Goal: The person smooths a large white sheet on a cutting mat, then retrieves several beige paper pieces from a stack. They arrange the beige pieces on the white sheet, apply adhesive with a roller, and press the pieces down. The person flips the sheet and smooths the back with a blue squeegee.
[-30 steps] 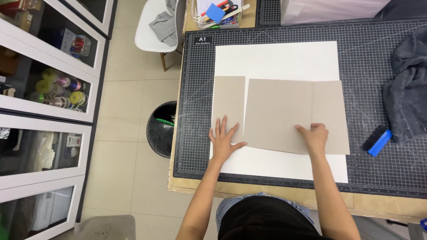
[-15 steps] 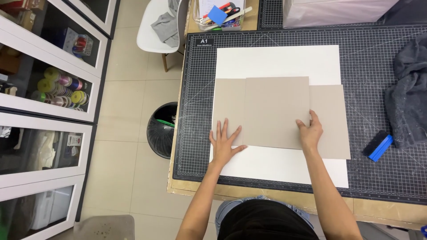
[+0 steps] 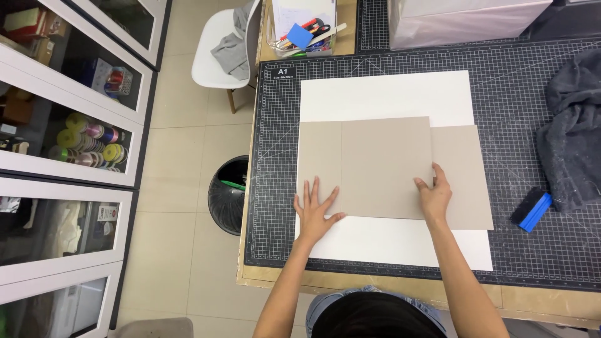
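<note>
1. Far left, beyond the table: glass-fronted cabinet (image 3: 69, 144) holding tape rolls (image 3: 87, 143) in several colours, plus small boxes on the shelf above.
2. On the tiled floor beside the table: black waste bin (image 3: 230, 194), just off the table's left edge; farther back, white chair (image 3: 216, 53) with a grey cloth (image 3: 230, 47) draped over its seat.
3. At the table's back edge: clear container (image 3: 303, 28) stuffed with pens and a blue scrap.
4. Across the tabletop: dark gridded cutting mat (image 3: 275, 156), and flat on it a large white sheet (image 3: 388, 97).
5. Lying on the white sheet: three grey cardboard pieces in a row, narrow left cardboard piece (image 3: 319, 156), wide middle cardboard piece (image 3: 385, 166) overlapping it, and right cardboard piece (image 3: 466, 175) partly tucked under the middle one.
6. Pressed flat, fingers spread, palm down: left hand (image 3: 316, 213), resting on the lower part of the left cardboard piece and the white sheet, thumb touching the middle piece's lower edge; gripping nothing.
7. Set at the middle piece's lower right corner: right hand (image 3: 433, 197), fingers loosely curled at the edge, resting on the cardboard; actual pinch on the edge impossible to tell.
8. Farther right on the mat: blue and black scraper (image 3: 532, 209), just beside a crumpled dark cloth (image 3: 573, 131).
9. Along the back right: large box wrapped in pale film (image 3: 463, 19).
</note>
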